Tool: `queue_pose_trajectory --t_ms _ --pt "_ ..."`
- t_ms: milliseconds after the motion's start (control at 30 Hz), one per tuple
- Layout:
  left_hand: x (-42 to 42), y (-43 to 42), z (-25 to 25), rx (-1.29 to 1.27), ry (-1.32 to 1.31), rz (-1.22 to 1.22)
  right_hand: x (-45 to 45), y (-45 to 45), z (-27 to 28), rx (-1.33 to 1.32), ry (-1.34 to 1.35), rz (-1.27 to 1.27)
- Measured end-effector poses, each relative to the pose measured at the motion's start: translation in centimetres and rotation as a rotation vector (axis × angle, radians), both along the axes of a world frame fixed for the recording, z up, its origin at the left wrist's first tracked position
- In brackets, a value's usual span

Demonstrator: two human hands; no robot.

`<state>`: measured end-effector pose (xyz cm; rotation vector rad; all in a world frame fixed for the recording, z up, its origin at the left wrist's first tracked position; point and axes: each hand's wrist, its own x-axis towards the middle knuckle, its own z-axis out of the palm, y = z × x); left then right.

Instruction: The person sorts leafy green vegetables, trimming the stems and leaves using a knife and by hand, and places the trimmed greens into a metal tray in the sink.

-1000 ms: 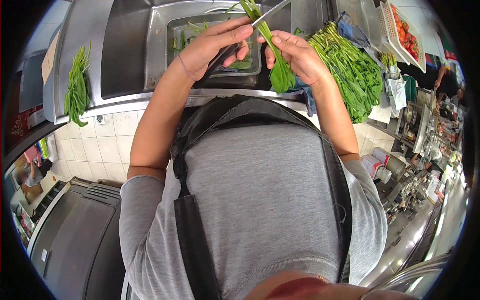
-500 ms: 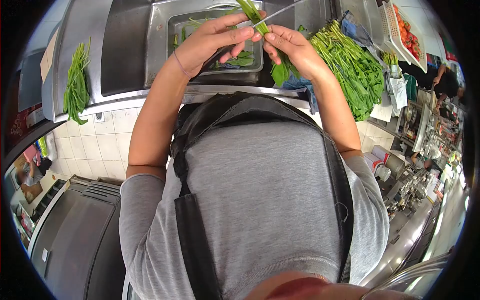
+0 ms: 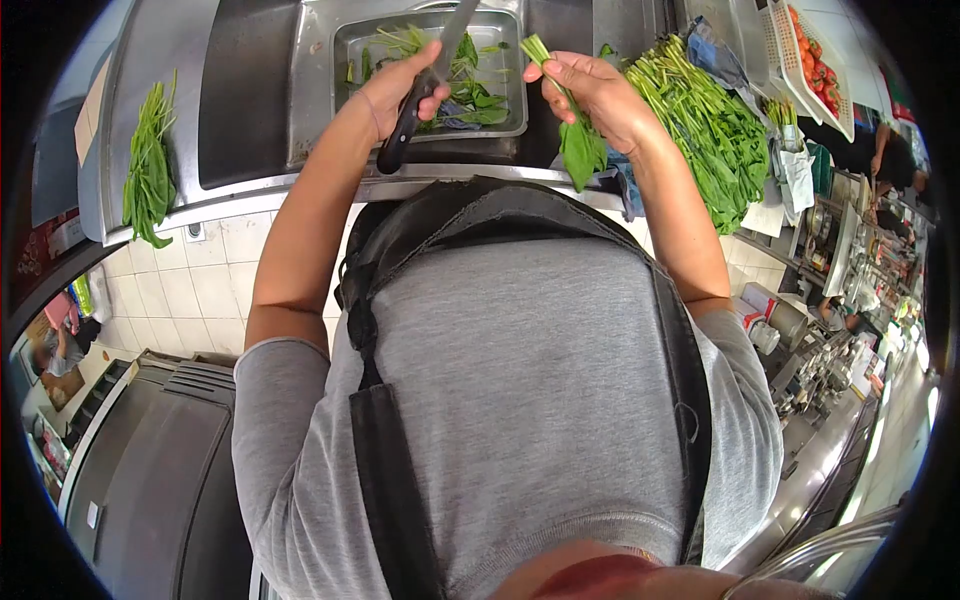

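My left hand (image 3: 408,88) is closed round the black handle of a kitchen knife (image 3: 402,130), its blade pointing up and away over the sink. My right hand (image 3: 590,85) grips a small bunch of leafy greens (image 3: 582,152); the cut stem ends stick out beyond the fingers and the leaves hang down towards the counter edge. Between and below the hands, a metal tray (image 3: 345,128) in the sink holds loose leaves and stem pieces. A large heap of the same greens (image 3: 700,150) lies just right of my right hand.
Another bunch of greens (image 3: 150,170) rests on the steel counter (image 3: 185,90) at the left. A pale plastic basket (image 3: 795,75) of tomatoes (image 3: 818,75) stands at the far right. The counter's front edge (image 3: 250,190) runs before my body. Other people show at both sides.
My hands have moved apart. The knife, which was against the stems, has swung away left with my left hand, while the bunch stays in my right hand.
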<state>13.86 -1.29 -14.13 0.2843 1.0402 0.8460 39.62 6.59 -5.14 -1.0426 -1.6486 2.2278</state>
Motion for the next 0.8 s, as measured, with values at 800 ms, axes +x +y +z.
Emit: queue_pose_trajectory --t_ms 800 --pt "-12.0 -20.7 12.1 0.288 0.436 0.612 -23.9 -1.7 2.2 -0.387 0.273 -0.103"
